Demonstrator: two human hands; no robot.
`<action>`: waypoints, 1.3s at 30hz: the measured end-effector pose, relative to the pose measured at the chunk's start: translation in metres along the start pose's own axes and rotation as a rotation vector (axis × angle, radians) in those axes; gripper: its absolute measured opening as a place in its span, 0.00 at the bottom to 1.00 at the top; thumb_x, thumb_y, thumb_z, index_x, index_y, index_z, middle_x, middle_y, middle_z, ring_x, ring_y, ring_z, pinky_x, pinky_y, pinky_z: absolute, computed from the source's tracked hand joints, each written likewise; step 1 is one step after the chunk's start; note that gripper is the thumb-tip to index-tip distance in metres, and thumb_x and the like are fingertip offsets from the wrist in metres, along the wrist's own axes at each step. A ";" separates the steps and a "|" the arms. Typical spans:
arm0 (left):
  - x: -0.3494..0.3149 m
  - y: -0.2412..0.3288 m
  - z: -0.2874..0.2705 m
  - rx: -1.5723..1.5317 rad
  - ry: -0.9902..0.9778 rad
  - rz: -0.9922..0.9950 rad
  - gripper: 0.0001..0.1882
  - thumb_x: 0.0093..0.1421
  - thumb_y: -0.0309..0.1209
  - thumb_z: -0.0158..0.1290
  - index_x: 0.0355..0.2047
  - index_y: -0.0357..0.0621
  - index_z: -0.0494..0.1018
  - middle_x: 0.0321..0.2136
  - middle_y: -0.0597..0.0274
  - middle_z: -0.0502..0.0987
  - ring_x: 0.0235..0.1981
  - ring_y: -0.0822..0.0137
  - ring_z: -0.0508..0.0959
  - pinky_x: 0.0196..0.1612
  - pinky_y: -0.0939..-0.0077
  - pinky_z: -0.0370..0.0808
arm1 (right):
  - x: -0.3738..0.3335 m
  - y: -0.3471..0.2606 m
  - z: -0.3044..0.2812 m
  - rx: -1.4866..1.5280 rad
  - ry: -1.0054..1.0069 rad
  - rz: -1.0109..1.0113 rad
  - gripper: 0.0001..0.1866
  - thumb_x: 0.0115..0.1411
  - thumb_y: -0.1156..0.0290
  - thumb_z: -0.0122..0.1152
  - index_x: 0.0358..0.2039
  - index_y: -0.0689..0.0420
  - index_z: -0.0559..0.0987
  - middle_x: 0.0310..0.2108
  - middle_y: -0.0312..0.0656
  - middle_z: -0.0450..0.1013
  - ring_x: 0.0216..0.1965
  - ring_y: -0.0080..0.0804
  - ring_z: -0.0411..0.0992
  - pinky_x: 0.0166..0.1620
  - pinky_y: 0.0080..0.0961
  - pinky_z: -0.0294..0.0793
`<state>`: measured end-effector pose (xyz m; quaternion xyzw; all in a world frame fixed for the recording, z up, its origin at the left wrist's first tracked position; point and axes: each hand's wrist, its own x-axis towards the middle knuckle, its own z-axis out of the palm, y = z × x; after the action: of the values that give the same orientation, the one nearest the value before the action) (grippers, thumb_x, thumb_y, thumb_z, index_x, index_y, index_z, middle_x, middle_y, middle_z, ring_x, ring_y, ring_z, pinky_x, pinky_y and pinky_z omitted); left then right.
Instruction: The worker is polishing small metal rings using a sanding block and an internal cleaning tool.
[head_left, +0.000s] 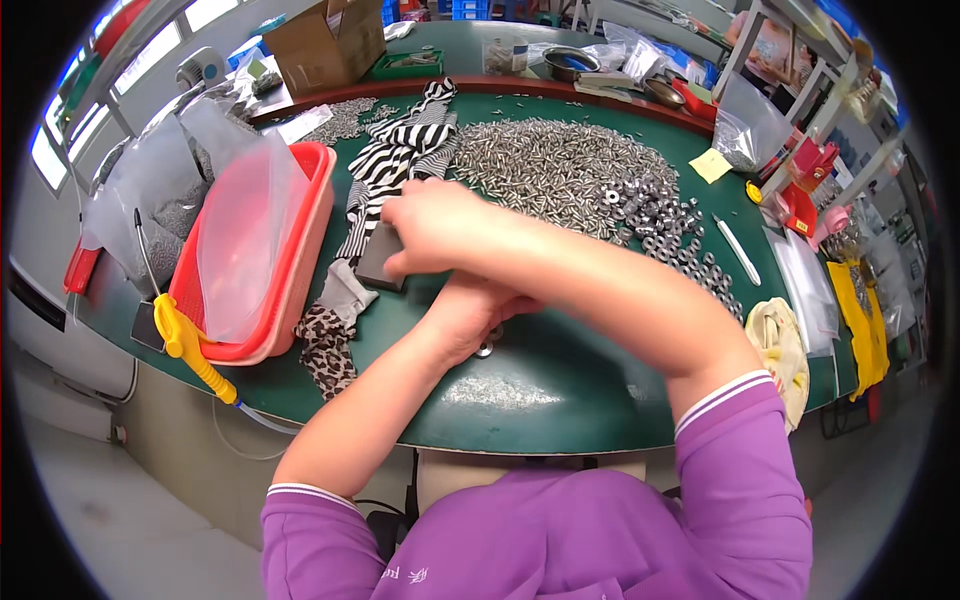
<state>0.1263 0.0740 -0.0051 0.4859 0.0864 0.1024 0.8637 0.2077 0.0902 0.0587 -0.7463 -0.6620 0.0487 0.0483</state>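
My right arm crosses over my left one. My right hand is closed at the edge of a dark grey block, its thumb and fingers against it. Under my right forearm, my left hand has its fingers curled inward; what they hold, if anything, is hidden. Shiny metal rings show just below that hand. Beyond my hands spreads a big heap of small metal pins, with a pile of thick metal rings at its right side. A black-and-white striped cloth lies past the block.
A red basket with a plastic bag stands left, beside a yellow air gun. Nearer lies a leopard-print cloth. On the right are a white pen-like tool and a cream cloth. A cardboard box stands behind.
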 end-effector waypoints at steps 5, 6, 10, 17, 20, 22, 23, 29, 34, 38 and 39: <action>0.007 -0.035 -0.045 0.027 0.062 -0.140 0.13 0.61 0.34 0.51 0.45 0.45 0.69 0.41 0.64 0.73 0.39 0.71 0.73 0.40 0.72 0.72 | 0.020 -0.027 0.026 0.002 0.027 0.015 0.27 0.41 0.59 0.68 0.40 0.62 0.75 0.38 0.51 0.74 0.42 0.48 0.72 0.47 0.40 0.71; 0.009 -0.034 -0.047 0.030 0.057 -0.142 0.13 0.61 0.34 0.51 0.45 0.45 0.69 0.41 0.64 0.73 0.39 0.71 0.73 0.40 0.72 0.72 | 0.020 -0.026 0.028 0.005 0.034 -0.007 0.27 0.41 0.60 0.68 0.40 0.62 0.75 0.37 0.51 0.74 0.42 0.48 0.72 0.46 0.41 0.71; 0.009 -0.022 -0.026 0.032 0.072 -0.067 0.13 0.62 0.33 0.51 0.46 0.45 0.69 0.39 0.65 0.74 0.38 0.70 0.74 0.40 0.71 0.73 | 0.011 -0.016 0.019 0.100 0.067 -0.071 0.27 0.40 0.60 0.66 0.40 0.61 0.74 0.36 0.53 0.73 0.41 0.48 0.72 0.46 0.40 0.72; 0.002 0.004 -0.014 -0.033 0.013 0.065 0.14 0.60 0.23 0.51 0.46 0.38 0.67 0.41 0.58 0.74 0.38 0.67 0.78 0.44 0.75 0.76 | -0.112 0.048 -0.045 0.348 0.751 -0.032 0.26 0.45 0.66 0.60 0.48 0.55 0.71 0.43 0.45 0.72 0.47 0.39 0.71 0.52 0.30 0.68; 0.004 0.003 -0.015 -0.007 -0.014 0.072 0.13 0.60 0.23 0.51 0.46 0.38 0.67 0.42 0.58 0.74 0.38 0.70 0.77 0.44 0.79 0.76 | -0.178 0.080 -0.030 0.635 0.689 0.171 0.28 0.48 0.67 0.61 0.51 0.57 0.70 0.46 0.41 0.71 0.50 0.32 0.69 0.55 0.31 0.66; 0.004 0.002 -0.014 0.027 -0.025 0.076 0.12 0.59 0.24 0.51 0.44 0.39 0.68 0.43 0.58 0.75 0.38 0.73 0.77 0.42 0.82 0.77 | -0.200 0.093 -0.007 0.693 0.692 0.213 0.28 0.48 0.68 0.61 0.52 0.57 0.69 0.47 0.39 0.70 0.50 0.32 0.68 0.56 0.31 0.64; 0.004 0.002 -0.013 0.031 -0.024 0.085 0.12 0.59 0.24 0.51 0.44 0.40 0.68 0.43 0.58 0.75 0.38 0.73 0.77 0.42 0.82 0.77 | -0.209 0.091 0.001 0.711 0.674 0.238 0.28 0.48 0.69 0.62 0.52 0.56 0.69 0.47 0.39 0.70 0.50 0.31 0.68 0.56 0.31 0.64; 0.001 -0.002 -0.006 0.118 -0.062 0.144 0.12 0.60 0.23 0.50 0.44 0.39 0.67 0.42 0.55 0.74 0.36 0.69 0.77 0.41 0.79 0.77 | -0.221 0.086 0.030 0.560 0.630 0.144 0.29 0.43 0.68 0.65 0.49 0.57 0.70 0.49 0.44 0.68 0.52 0.40 0.66 0.57 0.33 0.64; -0.005 -0.013 0.015 0.177 -0.038 0.040 0.14 0.60 0.22 0.51 0.46 0.38 0.67 0.39 0.56 0.75 0.37 0.68 0.78 0.42 0.75 0.77 | -0.228 0.084 0.035 0.562 0.703 0.068 0.30 0.41 0.68 0.65 0.48 0.56 0.71 0.50 0.46 0.68 0.53 0.43 0.66 0.55 0.35 0.65; -0.005 -0.016 0.032 0.145 -0.007 0.008 0.13 0.60 0.23 0.51 0.46 0.38 0.67 0.37 0.59 0.76 0.36 0.71 0.77 0.43 0.75 0.77 | -0.228 0.082 0.036 0.552 0.724 0.054 0.31 0.40 0.67 0.66 0.48 0.56 0.71 0.50 0.45 0.68 0.52 0.43 0.66 0.54 0.35 0.66; -0.005 -0.018 0.035 0.124 0.013 0.020 0.12 0.60 0.24 0.51 0.45 0.38 0.67 0.36 0.60 0.76 0.36 0.71 0.77 0.44 0.75 0.76 | -0.228 0.082 0.037 0.546 0.723 0.060 0.31 0.40 0.67 0.66 0.48 0.56 0.71 0.50 0.45 0.68 0.52 0.43 0.66 0.54 0.36 0.66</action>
<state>0.1322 0.0347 -0.0020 0.5387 0.0932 0.1086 0.8302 0.2558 -0.1454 0.0133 -0.6943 -0.5435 -0.0406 0.4700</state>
